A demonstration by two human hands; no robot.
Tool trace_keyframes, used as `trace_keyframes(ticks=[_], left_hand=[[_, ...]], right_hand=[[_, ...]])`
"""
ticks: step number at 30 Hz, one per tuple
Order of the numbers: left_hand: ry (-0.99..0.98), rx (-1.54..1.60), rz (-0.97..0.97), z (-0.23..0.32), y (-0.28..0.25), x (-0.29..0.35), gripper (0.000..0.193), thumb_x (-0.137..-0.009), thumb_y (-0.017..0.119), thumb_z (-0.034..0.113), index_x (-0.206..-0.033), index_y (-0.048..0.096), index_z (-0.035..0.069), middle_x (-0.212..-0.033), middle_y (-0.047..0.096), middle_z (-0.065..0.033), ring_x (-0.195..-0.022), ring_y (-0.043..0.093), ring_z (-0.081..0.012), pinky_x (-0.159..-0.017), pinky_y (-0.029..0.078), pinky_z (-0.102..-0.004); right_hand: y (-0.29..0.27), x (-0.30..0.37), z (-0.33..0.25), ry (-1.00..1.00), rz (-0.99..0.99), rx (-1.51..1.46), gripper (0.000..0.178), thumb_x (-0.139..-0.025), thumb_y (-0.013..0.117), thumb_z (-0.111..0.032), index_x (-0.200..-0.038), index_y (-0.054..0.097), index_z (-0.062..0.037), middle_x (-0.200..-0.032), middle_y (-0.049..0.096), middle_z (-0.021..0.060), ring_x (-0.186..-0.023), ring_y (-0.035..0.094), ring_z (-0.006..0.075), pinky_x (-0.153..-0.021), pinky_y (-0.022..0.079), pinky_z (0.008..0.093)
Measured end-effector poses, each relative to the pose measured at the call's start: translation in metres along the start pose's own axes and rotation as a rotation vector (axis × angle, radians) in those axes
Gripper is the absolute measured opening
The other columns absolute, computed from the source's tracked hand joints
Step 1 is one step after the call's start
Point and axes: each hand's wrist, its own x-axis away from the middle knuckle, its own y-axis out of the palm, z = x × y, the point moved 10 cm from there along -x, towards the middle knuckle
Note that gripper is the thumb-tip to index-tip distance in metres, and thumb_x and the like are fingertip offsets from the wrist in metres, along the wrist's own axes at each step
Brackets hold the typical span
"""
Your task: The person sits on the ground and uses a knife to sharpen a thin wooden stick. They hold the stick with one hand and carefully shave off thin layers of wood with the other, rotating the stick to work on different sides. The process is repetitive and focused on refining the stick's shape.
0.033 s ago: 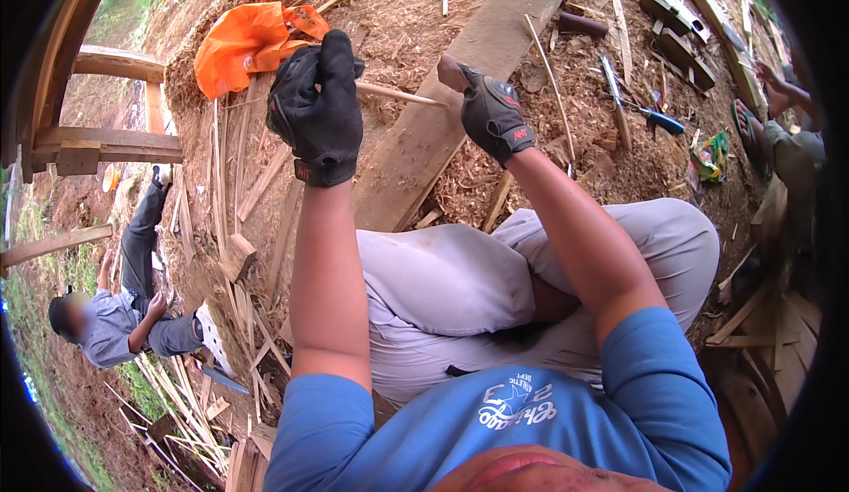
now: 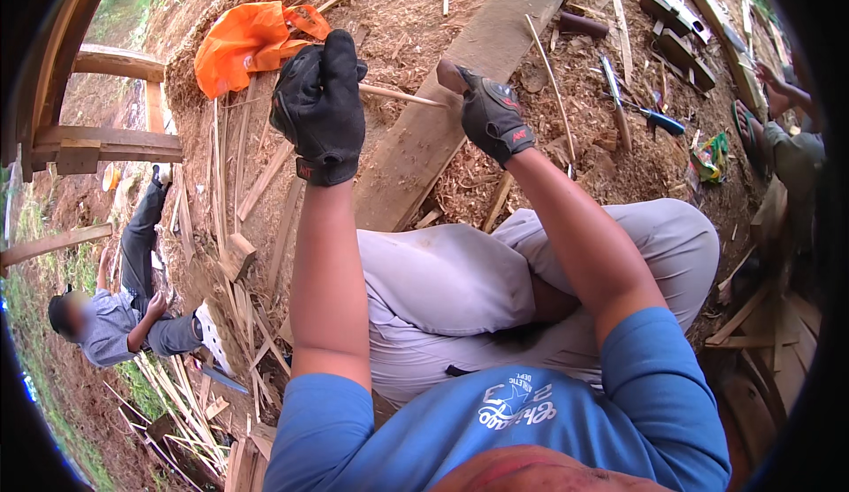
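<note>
My left hand point(image 2: 320, 111), in a black glove, is closed around a thin, pale wooden stick point(image 2: 402, 95). The stick reaches to the right above a wide plank point(image 2: 424, 134), its far end close to my right hand. My right hand point(image 2: 492, 113), in a black glove with red marks, has its fingers curled in. A brownish patch shows at its left edge; whether that is a bare fingertip or a small held piece, I cannot make out. The plank lies slantwise on the ground beneath both hands.
An orange bag point(image 2: 243, 49) lies beyond my left hand. Wooden hand planes point(image 2: 681, 54), a chisel-like tool point(image 2: 615, 94) and a blue-handled tool point(image 2: 663, 122) lie at right. Wood strips and shavings cover the ground. One person point(image 2: 133, 324) sits at left, another at far right.
My left hand has shifted very slightly to the right with the stick. My right hand is almost in the same place.
</note>
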Motion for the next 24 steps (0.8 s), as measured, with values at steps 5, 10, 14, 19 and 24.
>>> trace_keyframes(ticks=[5,10,14,19,24], left_hand=[[-0.188,0.903,-0.160,-0.019,0.043,0.003,0.050,-0.112,0.051,0.038,-0.069,0.049,0.012,-0.067,0.049,-0.0007,-0.068,0.053,-0.0170,-0.082,0.053,-0.0425],[-0.240,0.916,-0.188,-0.023,0.054,0.007,0.053,-0.113,0.043,0.046,-0.071,0.038,0.014,-0.069,0.032,0.0005,-0.068,0.041,-0.0187,-0.090,0.052,-0.0500],[-0.231,1.128,-0.245,-0.021,0.058,0.006,0.054,-0.113,0.040,0.050,-0.072,0.036,0.014,-0.072,0.033,-0.0005,-0.073,0.041,-0.0209,-0.095,0.048,-0.0516],[-0.217,1.037,-0.238,-0.023,0.047,0.001,0.054,-0.113,0.038,0.050,-0.072,0.035,0.014,-0.074,0.035,-0.0013,-0.076,0.042,-0.0228,-0.098,0.046,-0.0513],[-0.259,1.131,-0.239,-0.028,0.039,-0.005,0.047,-0.113,0.045,0.039,-0.077,0.051,0.009,-0.077,0.050,-0.0046,-0.078,0.053,-0.0231,-0.095,0.051,-0.0490]], right_hand=[[0.008,0.001,0.000,0.040,-0.074,-0.061,0.056,-0.110,0.037,-0.052,-0.133,0.068,-0.0124,-0.123,0.072,0.0208,-0.118,0.066,0.0414,-0.101,0.051,0.0466],[0.008,0.002,0.004,0.046,-0.041,-0.099,0.056,-0.110,0.037,-0.052,-0.135,0.068,-0.0126,-0.125,0.072,0.0209,-0.121,0.065,0.0407,-0.103,0.050,0.0458],[0.011,0.001,0.005,0.080,-0.071,-0.054,0.056,-0.110,0.038,-0.052,-0.136,0.068,-0.0126,-0.127,0.071,0.0215,-0.122,0.065,0.0407,-0.104,0.050,0.0454],[0.012,-0.002,0.006,0.057,-0.055,-0.056,0.054,-0.110,0.039,-0.051,-0.136,0.067,-0.0125,-0.127,0.071,0.0222,-0.122,0.065,0.0408,-0.104,0.050,0.0459],[0.013,-0.003,0.005,0.022,-0.065,-0.037,0.052,-0.109,0.039,-0.048,-0.134,0.068,-0.0131,-0.123,0.072,0.0224,-0.119,0.066,0.0421,-0.101,0.051,0.0473]])
